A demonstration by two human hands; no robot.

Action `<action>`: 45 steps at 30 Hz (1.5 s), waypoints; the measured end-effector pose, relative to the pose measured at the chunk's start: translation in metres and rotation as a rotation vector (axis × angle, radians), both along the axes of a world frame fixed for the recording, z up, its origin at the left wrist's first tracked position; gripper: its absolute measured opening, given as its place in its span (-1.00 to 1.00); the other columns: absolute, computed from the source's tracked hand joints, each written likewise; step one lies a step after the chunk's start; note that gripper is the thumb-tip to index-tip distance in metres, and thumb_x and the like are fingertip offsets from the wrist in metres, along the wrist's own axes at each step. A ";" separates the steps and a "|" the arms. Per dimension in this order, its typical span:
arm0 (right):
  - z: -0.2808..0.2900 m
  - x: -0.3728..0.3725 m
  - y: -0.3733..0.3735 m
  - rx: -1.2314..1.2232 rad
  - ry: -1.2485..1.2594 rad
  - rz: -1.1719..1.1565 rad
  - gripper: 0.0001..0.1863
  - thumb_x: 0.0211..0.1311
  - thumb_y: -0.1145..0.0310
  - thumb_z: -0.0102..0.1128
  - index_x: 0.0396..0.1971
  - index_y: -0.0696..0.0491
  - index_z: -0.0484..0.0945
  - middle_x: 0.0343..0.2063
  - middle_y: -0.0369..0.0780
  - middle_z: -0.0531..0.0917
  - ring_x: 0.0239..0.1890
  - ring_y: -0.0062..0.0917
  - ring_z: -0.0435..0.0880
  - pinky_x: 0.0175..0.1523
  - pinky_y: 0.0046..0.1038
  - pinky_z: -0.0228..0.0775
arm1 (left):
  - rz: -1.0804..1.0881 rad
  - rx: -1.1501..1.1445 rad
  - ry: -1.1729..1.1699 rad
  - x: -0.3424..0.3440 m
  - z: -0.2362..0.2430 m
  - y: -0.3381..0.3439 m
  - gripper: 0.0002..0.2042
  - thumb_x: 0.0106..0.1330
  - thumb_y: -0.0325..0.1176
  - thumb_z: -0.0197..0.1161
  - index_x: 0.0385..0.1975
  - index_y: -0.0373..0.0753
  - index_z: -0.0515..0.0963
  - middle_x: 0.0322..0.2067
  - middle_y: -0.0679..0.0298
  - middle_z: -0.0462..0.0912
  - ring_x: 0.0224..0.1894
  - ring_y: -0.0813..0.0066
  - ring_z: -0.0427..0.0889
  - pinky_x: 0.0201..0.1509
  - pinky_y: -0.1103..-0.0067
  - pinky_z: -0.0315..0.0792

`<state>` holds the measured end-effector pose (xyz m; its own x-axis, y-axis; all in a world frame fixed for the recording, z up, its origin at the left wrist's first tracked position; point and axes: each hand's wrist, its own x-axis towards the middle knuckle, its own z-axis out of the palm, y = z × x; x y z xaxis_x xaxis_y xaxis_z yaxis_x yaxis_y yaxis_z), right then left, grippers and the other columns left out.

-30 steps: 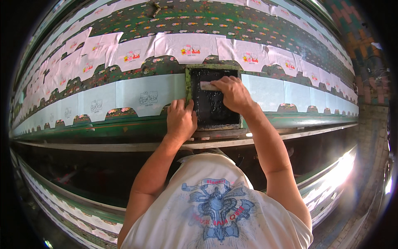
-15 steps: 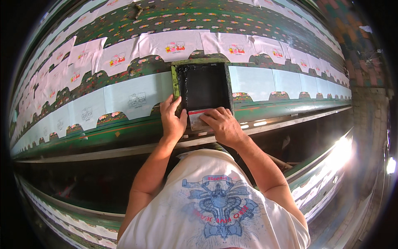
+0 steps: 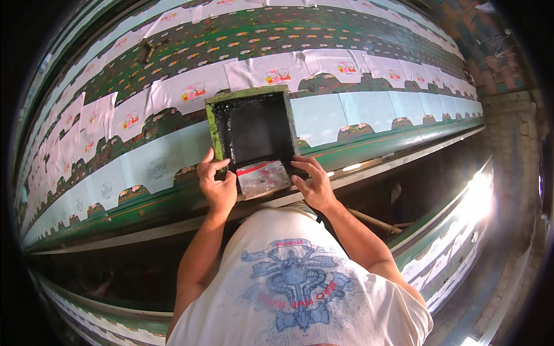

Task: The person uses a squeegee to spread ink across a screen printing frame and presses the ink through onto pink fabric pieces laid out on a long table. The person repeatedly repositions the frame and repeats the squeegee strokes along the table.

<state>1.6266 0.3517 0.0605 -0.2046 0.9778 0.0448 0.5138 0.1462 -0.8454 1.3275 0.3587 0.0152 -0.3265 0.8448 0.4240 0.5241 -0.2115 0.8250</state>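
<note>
left hand (image 3: 219,187) and right hand (image 3: 314,187) each keep a pinching grip on a near corner of the printing frame (image 3: 214,130), set askew over the row of pale blue sheets (image 3: 317,118) at the table's (image 3: 369,145) near side, flat squeegee (image 3: 262,180) across its near end. frame looks stiff, lightish, probably slippery where inked; outer side rails seem the best hold.

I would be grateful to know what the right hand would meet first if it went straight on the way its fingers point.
The right hand would most likely meet the near right corner of the green-edged frame; it looks touching or almost touching there, though depth is unclear.
</note>
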 end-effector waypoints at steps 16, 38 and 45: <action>-0.004 0.213 0.043 0.044 -0.026 0.070 -0.56 0.38 0.50 0.46 0.25 0.12 0.76 0.37 -0.03 0.71 0.41 -0.03 0.62 0.51 -0.08 0.49 | 0.015 -0.035 -0.213 0.208 -0.037 0.040 -0.72 0.13 -0.73 0.40 -0.20 -0.23 0.74 0.36 -0.15 0.69 0.47 0.02 0.64 0.59 0.23 0.43; 0.058 0.146 0.159 0.243 -0.414 0.749 -0.70 0.33 0.56 0.37 0.04 0.10 0.78 -0.11 -0.06 0.81 0.03 -0.03 0.78 0.15 -0.01 0.66 | -0.032 -0.198 0.008 0.196 -0.026 0.041 -0.53 0.21 -0.56 0.50 0.19 -0.37 0.74 0.42 -0.14 0.65 0.46 -0.09 0.63 0.56 0.12 0.47; 0.039 0.116 0.245 0.364 -0.445 0.522 -0.66 0.32 0.60 0.29 0.05 0.07 0.79 -0.07 -0.04 0.83 0.09 0.02 0.79 0.24 -0.03 0.66 | -0.164 -0.241 0.668 0.182 0.031 0.051 -0.56 0.34 -0.46 0.43 0.23 -0.39 0.73 0.44 0.06 0.63 0.38 -0.02 0.59 0.50 0.14 0.46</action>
<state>1.7431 0.5964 0.0992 -0.7085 0.6894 0.1508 0.5818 0.6916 -0.4280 1.5100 0.4096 0.0462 0.0762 0.9556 0.2845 0.9093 -0.1836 0.3733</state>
